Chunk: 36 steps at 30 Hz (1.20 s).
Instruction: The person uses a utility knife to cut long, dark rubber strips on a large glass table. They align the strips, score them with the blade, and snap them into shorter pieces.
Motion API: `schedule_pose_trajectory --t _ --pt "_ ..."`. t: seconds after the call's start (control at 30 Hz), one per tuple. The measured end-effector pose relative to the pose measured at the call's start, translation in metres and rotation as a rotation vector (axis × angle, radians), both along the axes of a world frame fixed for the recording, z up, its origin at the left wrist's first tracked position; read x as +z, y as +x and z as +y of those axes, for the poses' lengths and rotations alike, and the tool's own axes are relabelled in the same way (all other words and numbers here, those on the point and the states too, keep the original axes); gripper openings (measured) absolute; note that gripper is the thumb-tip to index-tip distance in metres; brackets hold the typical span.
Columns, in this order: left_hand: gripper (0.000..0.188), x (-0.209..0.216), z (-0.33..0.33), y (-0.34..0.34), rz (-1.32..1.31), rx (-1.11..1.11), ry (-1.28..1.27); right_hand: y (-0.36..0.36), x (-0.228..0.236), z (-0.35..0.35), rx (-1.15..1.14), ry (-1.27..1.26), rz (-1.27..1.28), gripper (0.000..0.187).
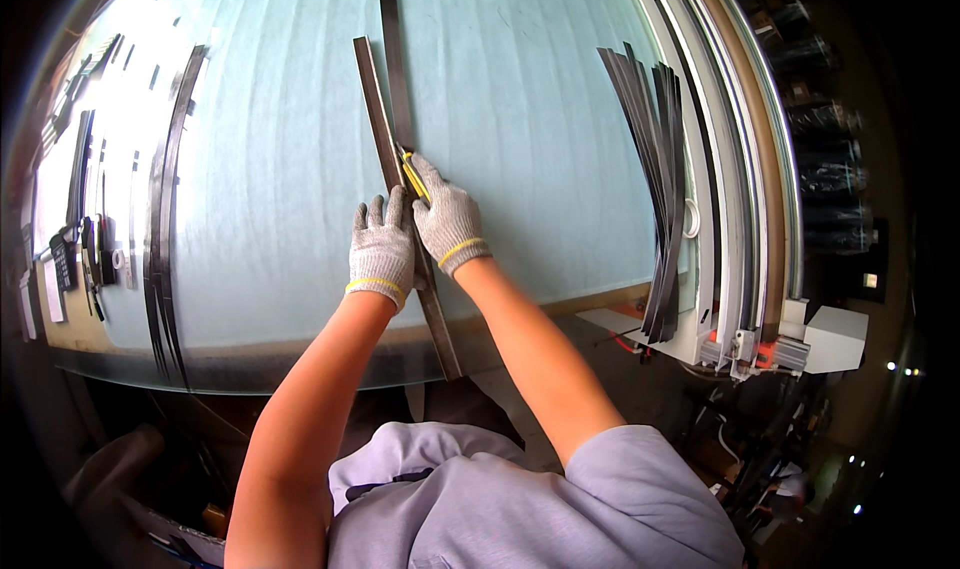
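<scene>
Gloved hands at a pale glass-topped table: knife against a straight bar, dark strip alongside.
Left hand lies over the long metal bar, fingers extended and slightly spread, not wrapped round anything; probably pressing to keep the bar from sliding. Right hand grasps a yellow knife, fingers curled about the handle, tip pointing away from the body beside the bar's right edge, which likely serves as a guide. Dark strip runs from the far side of the table to the knife tip, close along the bar; whether it continues underneath, cannot tell. Loose bundle of dark strips sits at the right, more strips at left, perhaps parted to leave working room.
</scene>
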<state>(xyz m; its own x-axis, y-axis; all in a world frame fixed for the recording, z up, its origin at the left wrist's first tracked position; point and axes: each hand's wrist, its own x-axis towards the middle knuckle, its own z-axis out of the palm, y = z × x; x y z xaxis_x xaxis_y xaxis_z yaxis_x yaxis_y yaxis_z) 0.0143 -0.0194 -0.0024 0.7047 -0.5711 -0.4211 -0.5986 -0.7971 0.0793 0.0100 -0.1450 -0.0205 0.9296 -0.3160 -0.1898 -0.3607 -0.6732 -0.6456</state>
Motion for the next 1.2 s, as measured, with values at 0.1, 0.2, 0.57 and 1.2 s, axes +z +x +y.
schedule_pose_trajectory --t 0.1,0.2,0.57,1.2 --pt "0.111 0.001 -0.002 0.001 0.005 -0.004 0.015 -0.037 -0.009 0.006 -0.013 0.081 -0.077 0.064" --pt "0.107 -0.015 0.003 -0.002 -0.146 -0.029 -0.028 -0.067 -0.018 0.013 -0.024 0.120 -0.105 0.065" --pt "0.120 -0.005 0.000 0.000 -0.033 -0.028 0.028 -0.173 0.014 0.025 0.027 0.018 0.074 0.071" --pt "0.122 -0.003 -0.001 0.000 -0.003 -0.006 -0.008 -0.015 -0.002 -0.013 -0.069 0.016 -0.233 0.061"
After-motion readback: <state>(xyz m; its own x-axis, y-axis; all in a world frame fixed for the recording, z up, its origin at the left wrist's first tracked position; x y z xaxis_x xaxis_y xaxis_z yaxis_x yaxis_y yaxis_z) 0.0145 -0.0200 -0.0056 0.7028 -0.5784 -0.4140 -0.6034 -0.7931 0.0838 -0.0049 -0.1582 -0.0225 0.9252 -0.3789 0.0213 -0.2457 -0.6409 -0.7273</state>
